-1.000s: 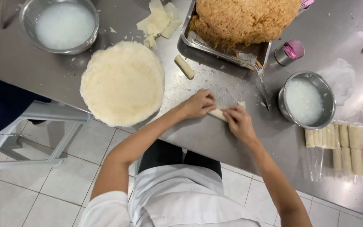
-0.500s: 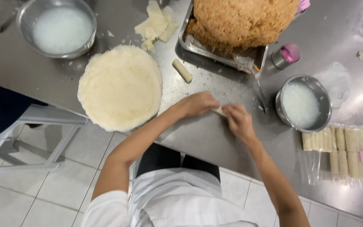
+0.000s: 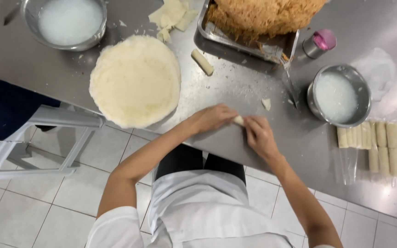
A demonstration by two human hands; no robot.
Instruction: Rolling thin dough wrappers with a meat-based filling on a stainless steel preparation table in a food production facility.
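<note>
gripping a small pale roll (image 3: 239, 120) at frame centre, left hand (image 3: 213, 118) and right hand (image 3: 259, 135) pinched on its ends over the steel table (image 3: 235, 92); round wrapper stack (image 3: 135, 80) upper left; bowl (image 3: 339, 95) at right

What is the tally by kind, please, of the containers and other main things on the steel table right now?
Round metal bowls of white liquid: 2, far left and right
Metal tray of shredded filling: 1
Stack of round wrappers: 1
Finished roll lying loose: 1
Roll between the hands: 1
Small pink-lidded jar: 1
Total: 7
</note>
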